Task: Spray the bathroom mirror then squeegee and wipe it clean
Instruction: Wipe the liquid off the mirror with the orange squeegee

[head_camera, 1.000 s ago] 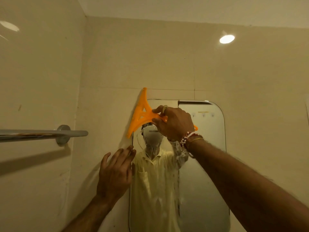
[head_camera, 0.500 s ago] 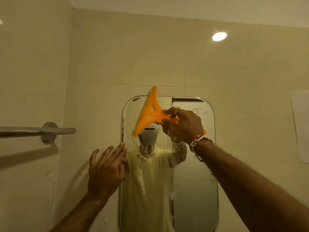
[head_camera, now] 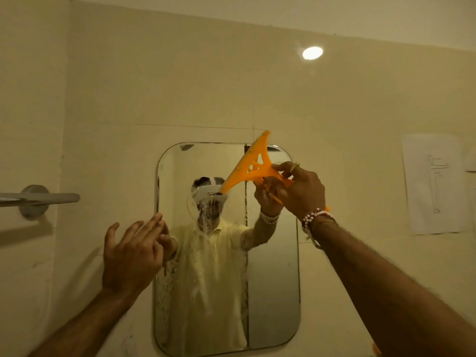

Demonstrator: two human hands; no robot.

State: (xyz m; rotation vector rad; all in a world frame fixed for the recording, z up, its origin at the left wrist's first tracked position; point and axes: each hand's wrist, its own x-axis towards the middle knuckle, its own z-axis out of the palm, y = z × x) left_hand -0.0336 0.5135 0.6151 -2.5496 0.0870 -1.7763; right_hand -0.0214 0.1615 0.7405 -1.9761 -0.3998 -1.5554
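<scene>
Since the earlier frames the orange squeegee has travelled rightward across the top of the mirror, from its left edge to the upper right corner, and the left hand has slid from flat on the wall to hovering at the mirror's left edge.

The squeegee now lies tilted, its blade running from above the mirror's top rim down-left onto the glass, the lower end over the reflected headset. Foam streaks run down the glass below that end, and speckled residue covers the lower left part; the right strip of the mirror looks clearer. The wall above and to the right of the mirror is bare tile up to a sheet of paper well to the right, and a ceiling light shines overhead. A metal towel bar juts from the left wall, well apart from the mirror's left edge.

The right hand reaches up with the arm extended, wrist wearing beaded bracelets, its grip pinching the squeegee's handle between thumb and fingers. The left hand is raised with fingers loosely spread and slightly curled, holding nothing, fingertips beside the mirror's left rim.
</scene>
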